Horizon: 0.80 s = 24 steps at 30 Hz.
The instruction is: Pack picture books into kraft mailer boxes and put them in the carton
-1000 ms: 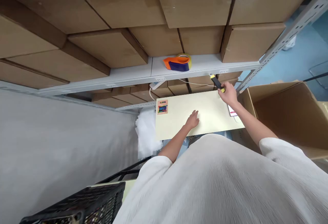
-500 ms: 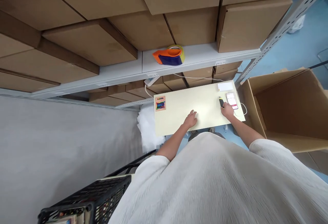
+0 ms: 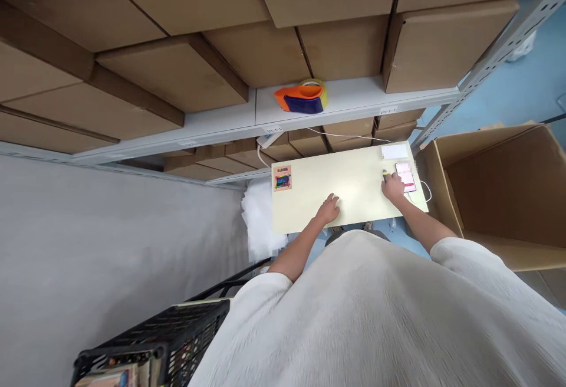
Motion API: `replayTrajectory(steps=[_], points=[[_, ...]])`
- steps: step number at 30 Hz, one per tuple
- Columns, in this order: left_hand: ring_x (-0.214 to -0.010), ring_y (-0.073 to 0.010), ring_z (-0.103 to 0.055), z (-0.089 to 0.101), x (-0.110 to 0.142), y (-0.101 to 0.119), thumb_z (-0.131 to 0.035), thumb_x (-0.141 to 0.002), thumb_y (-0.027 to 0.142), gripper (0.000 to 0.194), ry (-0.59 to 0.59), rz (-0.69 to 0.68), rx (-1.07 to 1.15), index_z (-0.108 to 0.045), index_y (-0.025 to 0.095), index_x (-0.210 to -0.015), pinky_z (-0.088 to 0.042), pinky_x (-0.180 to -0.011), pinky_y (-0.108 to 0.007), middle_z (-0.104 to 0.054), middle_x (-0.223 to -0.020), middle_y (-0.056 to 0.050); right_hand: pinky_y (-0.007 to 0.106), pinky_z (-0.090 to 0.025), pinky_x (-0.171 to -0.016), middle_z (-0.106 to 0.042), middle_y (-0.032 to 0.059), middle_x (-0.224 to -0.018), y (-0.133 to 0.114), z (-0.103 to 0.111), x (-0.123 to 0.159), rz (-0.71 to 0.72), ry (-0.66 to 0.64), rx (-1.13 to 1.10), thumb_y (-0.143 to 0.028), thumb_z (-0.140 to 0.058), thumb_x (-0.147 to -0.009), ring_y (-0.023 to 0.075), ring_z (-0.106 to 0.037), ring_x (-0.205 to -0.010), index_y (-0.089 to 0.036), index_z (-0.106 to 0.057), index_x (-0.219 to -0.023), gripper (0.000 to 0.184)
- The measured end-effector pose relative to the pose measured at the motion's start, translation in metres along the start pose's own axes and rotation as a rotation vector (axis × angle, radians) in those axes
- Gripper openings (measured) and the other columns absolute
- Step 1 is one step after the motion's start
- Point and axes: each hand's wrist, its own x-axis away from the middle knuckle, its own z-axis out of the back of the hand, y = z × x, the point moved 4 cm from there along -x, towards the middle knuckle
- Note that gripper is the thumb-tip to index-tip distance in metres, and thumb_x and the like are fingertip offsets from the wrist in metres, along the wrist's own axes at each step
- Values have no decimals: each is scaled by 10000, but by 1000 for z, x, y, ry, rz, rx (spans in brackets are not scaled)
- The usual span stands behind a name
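A pale-topped table stands in front of me. On its near part rests my left hand, fingers loosely apart and nothing visible in them. Further right, my right hand has its fingers closed over a small black tool with a yellow tip; most of the tool is hidden, so its exact kind is unclear. Just right of that hand lies a phone with a lit screen and a white cable. A small colourful printed card or booklet lies at the table's left end, and a white rectangular item at the far right corner.
Cardboard boxes fill the metal shelves beyond the table. An orange and blue tape dispenser sits on the shelf edge. To the right stands a large open carton. White sheets and a black crate are at left.
My right hand has moved over the black tool, covering more of it. The left hand stays on the table. The view has shifted slightly.
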Motion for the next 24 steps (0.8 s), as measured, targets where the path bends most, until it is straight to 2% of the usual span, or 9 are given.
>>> replayTrajectory(steps=[3, 7, 10, 13, 15, 18, 24], points=[[-1740, -333, -304, 5, -3, -8, -539, -1046, 287, 636, 32, -10, 25, -488, 198, -1673, -302, -1400, -480, -253, -1891, -154, 496, -517, -1012, -626, 254, -1398, -40, 46, -12, 187, 210, -125, -303, -438, -1114, 384, -586, -1246, -113, -662, -1376, 394], [-1720, -348, -351, 17, -5, -18, -531, -1045, 283, 633, 83, -29, 45, -496, 191, -1670, -326, -1388, -502, -268, -1884, -162, 534, -497, -1047, -658, 221, -1336, -118, 129, -21, 539, 543, -260, -378, -401, -1136, 393, -581, -1217, -167, -664, -1392, 423], [-1712, -356, -365, 26, -5, -27, -518, -1049, 277, 629, 110, -37, 62, -498, 183, -1670, -333, -1383, -520, -268, -1883, -171, 571, -460, -1116, -628, 216, -1458, -183, 187, -21, 730, 624, -227, -406, -407, -1143, 401, -551, -1296, -173, -615, -1506, 479], [-1718, -357, -353, 34, -4, -36, -520, -1053, 279, 622, 129, -45, 77, -505, 175, -1666, -322, -1388, -514, -263, -1883, -179, 628, -418, -1140, -584, 246, -1562, -240, 229, -24, 821, 611, -131, -414, -452, -1124, 446, -498, -1365, -129, -537, -1611, 571], [-1720, -352, -350, 38, -3, -42, -535, -1051, 282, 618, 144, -52, 90, -514, 175, -1660, -321, -1390, -502, -274, -1879, -181, 652, -393, -1141, -577, 272, -1572, -268, 245, -30, 832, 583, -47, -412, -468, -1115, 469, -472, -1381, -92, -510, -1635, 613], [-1730, -340, -328, 42, -1, -51, -539, -1057, 298, 611, 163, -62, 107, -520, 179, -1656, -329, -1386, -484, -287, -1877, -174, 670, -362, -1139, -600, 294, -1530, -293, 253, -43, 820, 548, 51, -431, -484, -1112, 480, -453, -1377, -63, -531, -1611, 622], [-1735, -335, -315, 40, 2, -65, -520, -1058, 293, 608, 169, -74, 129, -520, 181, -1656, -325, -1385, -510, -300, -1872, -174, 677, -321, -1124, -621, 303, -1468, -302, 249, -59, 817, 558, 116, -447, -523, -1096, 482, -437, -1360, -52, -591, -1529, 589]])
